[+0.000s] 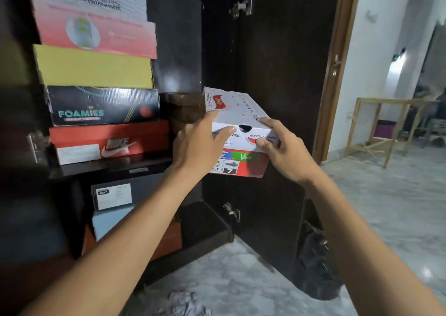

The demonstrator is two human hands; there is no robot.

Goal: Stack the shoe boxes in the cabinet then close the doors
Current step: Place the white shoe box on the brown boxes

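Both hands hold one white and red Skechers shoe box [237, 127] up in front of the open dark cabinet [176, 57]. The left hand [198, 144] grips the near left corner of the box, with its fingers curled over the lid and its thumb along the front edge. The right hand [282, 149] grips the near right corner, fingers on top and thumb pressed on the front. The box is tilted a little, and its far end points into the cabinet. Just past the left hand, touching the far left side of the box or very close to it, are some brown boxes [184, 110]. Farther left of the left hand is a tall stack on a shelf: a red Nike box [111, 142] at the bottom, then a black Foamies box [103, 105], then a yellow box [94, 67], then a pink and white Skechers Performance box [94, 21] on top. Below the left arm, on a lower shelf, sit a dark box with a white label [113, 196] and a pale blue box [108, 224]. Behind the right hand stands the open cabinet door [277, 74]. Far to the right of the right hand is a wooden frame [386, 132] on the marble floor [386, 207].
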